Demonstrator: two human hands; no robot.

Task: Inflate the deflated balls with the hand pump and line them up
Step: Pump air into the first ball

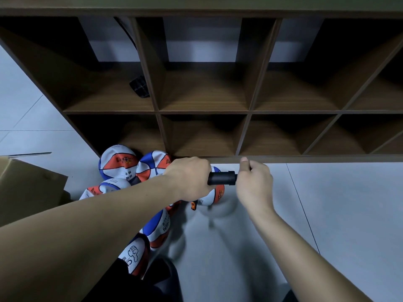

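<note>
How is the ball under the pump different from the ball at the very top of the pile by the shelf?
The ball under the pump lies apart from the pile and is mostly hidden by the left hand and the black pump; the top ball lies in the heap against the shelf, untouched and in plain view. Both are blue, white and orange.

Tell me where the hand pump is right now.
In the head view, the black pump is held level at centre, between the left hand and right hand, above a ball, before the shelf.
</note>
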